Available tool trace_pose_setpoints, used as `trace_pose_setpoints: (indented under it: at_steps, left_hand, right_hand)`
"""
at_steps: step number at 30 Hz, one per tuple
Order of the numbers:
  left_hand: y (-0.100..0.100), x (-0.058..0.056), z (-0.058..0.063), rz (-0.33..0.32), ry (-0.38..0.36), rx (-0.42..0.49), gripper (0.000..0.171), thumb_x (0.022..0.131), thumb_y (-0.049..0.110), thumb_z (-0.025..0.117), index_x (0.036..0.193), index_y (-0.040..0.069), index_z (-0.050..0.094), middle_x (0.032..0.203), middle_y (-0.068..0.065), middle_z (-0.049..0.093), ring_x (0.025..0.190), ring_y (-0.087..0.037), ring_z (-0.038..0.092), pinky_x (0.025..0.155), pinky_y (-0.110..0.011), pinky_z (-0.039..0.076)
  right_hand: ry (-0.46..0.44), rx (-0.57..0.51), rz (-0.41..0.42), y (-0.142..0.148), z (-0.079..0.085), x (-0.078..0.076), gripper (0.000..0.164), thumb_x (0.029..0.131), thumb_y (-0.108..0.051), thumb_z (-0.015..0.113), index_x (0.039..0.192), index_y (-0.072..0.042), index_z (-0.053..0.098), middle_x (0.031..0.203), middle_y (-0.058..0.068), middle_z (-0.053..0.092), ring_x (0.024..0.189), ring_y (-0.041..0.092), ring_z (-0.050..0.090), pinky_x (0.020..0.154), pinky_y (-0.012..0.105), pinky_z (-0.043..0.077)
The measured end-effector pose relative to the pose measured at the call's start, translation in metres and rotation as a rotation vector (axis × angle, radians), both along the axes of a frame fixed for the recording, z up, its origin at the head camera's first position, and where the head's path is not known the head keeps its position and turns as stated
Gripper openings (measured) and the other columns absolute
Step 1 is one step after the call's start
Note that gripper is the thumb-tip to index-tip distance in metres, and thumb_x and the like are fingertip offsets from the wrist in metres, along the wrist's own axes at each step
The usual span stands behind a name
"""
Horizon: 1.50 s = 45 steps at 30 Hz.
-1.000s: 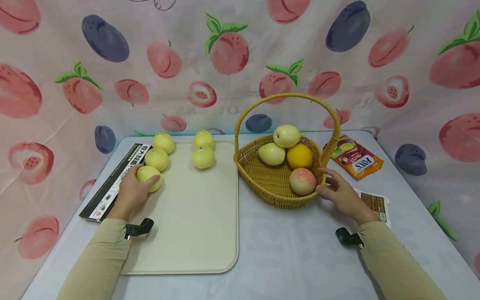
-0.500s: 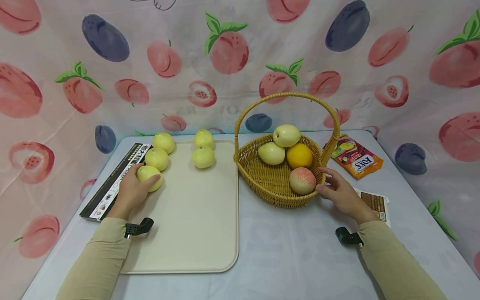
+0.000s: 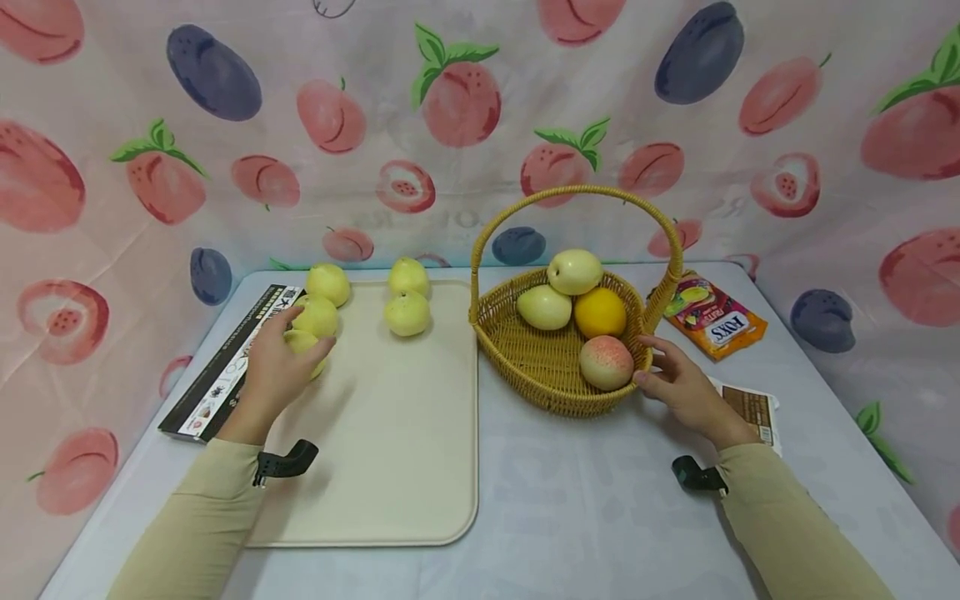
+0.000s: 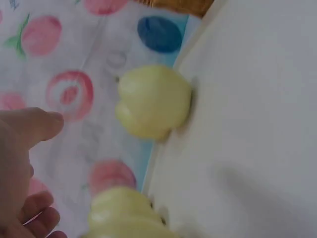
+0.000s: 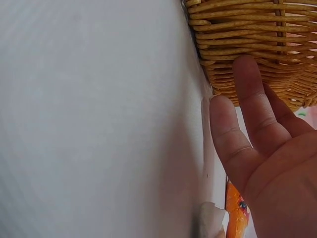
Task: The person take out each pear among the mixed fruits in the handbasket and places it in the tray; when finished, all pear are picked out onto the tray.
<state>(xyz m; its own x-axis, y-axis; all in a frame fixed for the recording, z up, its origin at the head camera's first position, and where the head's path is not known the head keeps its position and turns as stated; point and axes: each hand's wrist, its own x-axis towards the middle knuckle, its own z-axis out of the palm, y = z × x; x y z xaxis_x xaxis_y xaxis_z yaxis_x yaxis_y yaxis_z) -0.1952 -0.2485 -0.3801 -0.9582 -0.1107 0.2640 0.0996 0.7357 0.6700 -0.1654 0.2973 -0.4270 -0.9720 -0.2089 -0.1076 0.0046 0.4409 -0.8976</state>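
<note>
While left hand (image 3: 279, 368) is wide near 3 pears (image 3: 318, 317), right hand (image 3: 684, 392) loosely touches basket (image 3: 534, 357), box (image 3: 215, 379), 2 packets (image 3: 722, 321) alongside.

Light in the head view is soft, a faint shadow falls on the tray (image 3: 397, 433), and the left wrist view looks slightly blurred.

My sleeves (image 3: 187, 517): long, plain khaki, lightly creased. Black gadget (image 3: 296, 460), bent in shape, at each cuff (image 3: 231, 457). My hands (image 3: 276, 373) bare.
</note>
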Motion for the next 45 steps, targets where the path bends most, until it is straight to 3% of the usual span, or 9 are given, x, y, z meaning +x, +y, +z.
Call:
trace_pose_setpoints:
  at_steps: [9,17,25,34,39,45]
  left_hand:
    - [0.04,0.009,0.009,-0.162,-0.061,0.082,0.072,0.091,0.026,0.075,0.147,-0.003,0.041,0.148,-0.021,0.044,0.136,-0.041,0.04,0.109,-0.056,0.034]
    - [0.076,0.005,0.007,-0.346,-0.106,0.038,0.081,0.089,0.03,0.078,0.153,0.001,0.036,0.151,-0.021,0.041,0.139,-0.039,0.037,0.108,-0.057,0.035]
    - [0.115,0.007,-0.003,-0.514,-0.061,0.094,0.079,0.087,0.024,0.08,0.151,0.002,0.04,0.151,-0.016,0.043,0.139,-0.032,0.039,0.109,-0.052,0.037]
    - [0.161,0.008,-0.012,-0.718,-0.018,0.148,0.075,0.087,0.019,0.08,0.149,0.0,0.042,0.146,-0.018,0.047,0.133,-0.036,0.045,0.107,-0.047,0.041]
    - [0.182,0.003,-0.01,-0.748,-0.022,0.17,0.072,0.088,0.019,0.08,0.148,0.003,0.044,0.145,-0.016,0.049,0.133,-0.029,0.047,0.107,-0.044,0.042]
    - [0.205,-0.008,-0.006,-0.767,-0.034,0.181,0.073,0.088,0.02,0.079,0.148,0.001,0.044,0.145,-0.015,0.05,0.131,-0.03,0.049,0.106,-0.042,0.043]
  right_hand:
    - [-0.017,-0.015,-0.002,0.001,0.0,0.001,0.072,0.104,-0.033,0.056,0.16,-0.01,0.016,0.158,0.031,0.018,0.131,0.052,0.041,0.1,0.061,0.042]
    - [0.0,0.002,-0.008,0.003,-0.002,0.002,0.072,0.104,-0.033,0.056,0.159,-0.01,0.018,0.157,0.032,0.02,0.13,0.053,0.042,0.099,0.061,0.044]
    - [0.034,0.002,-0.003,0.003,-0.005,0.002,0.068,0.105,-0.03,0.055,0.158,-0.006,0.02,0.154,0.034,0.025,0.126,0.052,0.046,0.097,0.057,0.047]
    - [0.042,-0.001,0.002,0.003,-0.004,0.002,0.067,0.105,-0.029,0.055,0.158,-0.006,0.021,0.155,0.033,0.023,0.127,0.052,0.045,0.097,0.059,0.047]
    - [0.024,-0.01,0.012,0.001,-0.001,0.001,0.069,0.105,-0.03,0.055,0.159,-0.008,0.019,0.156,0.033,0.021,0.129,0.053,0.043,0.096,0.058,0.048]
    - [0.007,-0.015,0.021,0.002,0.0,0.001,0.07,0.105,-0.03,0.055,0.16,-0.01,0.017,0.157,0.033,0.019,0.131,0.053,0.04,0.096,0.057,0.048]
